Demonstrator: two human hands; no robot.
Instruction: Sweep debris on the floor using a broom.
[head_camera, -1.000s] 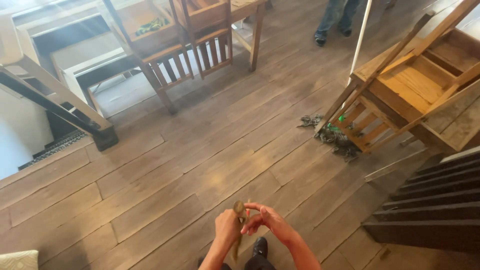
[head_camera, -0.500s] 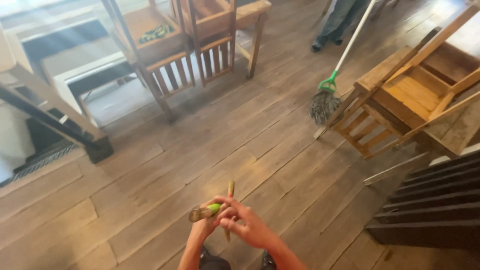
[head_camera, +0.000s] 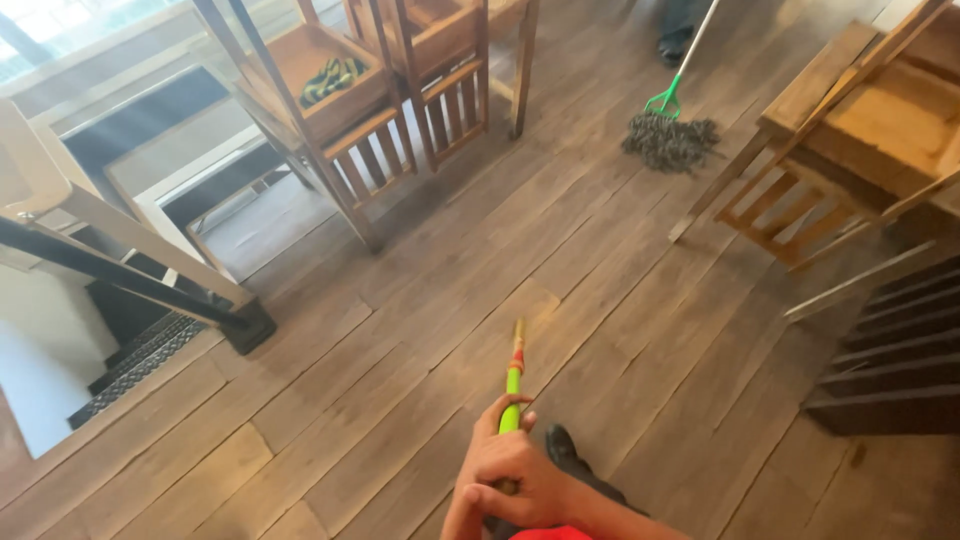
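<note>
Low in the view, one hand (head_camera: 515, 482) is seen wrapped around a stick (head_camera: 513, 385), knuckles up and wrist bent inward; which hand it is cannot be told, and a second hand is not clearly made out. The fingers (head_camera: 500, 495) are clenched on the stick's lower part, with the thumb laid along it. The stick is held nearly upright, its green length rising out of the fist, a red band above that and a tan tip on top. A dark shoe (head_camera: 562, 447) is glimpsed just beside the hand.

Underneath, a wooden plank floor (head_camera: 400, 330) is spread across the room. Upturned wooden chairs (head_camera: 390, 90) are stacked at the far side, another wooden chair (head_camera: 850, 150) is tipped at the right, and dark stair steps (head_camera: 890, 350) are seen at the right edge. Farther off, a broom (head_camera: 668, 135) with a green head is held to the floor by another person, only a foot (head_camera: 672, 45) showing. A railing (head_camera: 120, 250) runs at the left.
</note>
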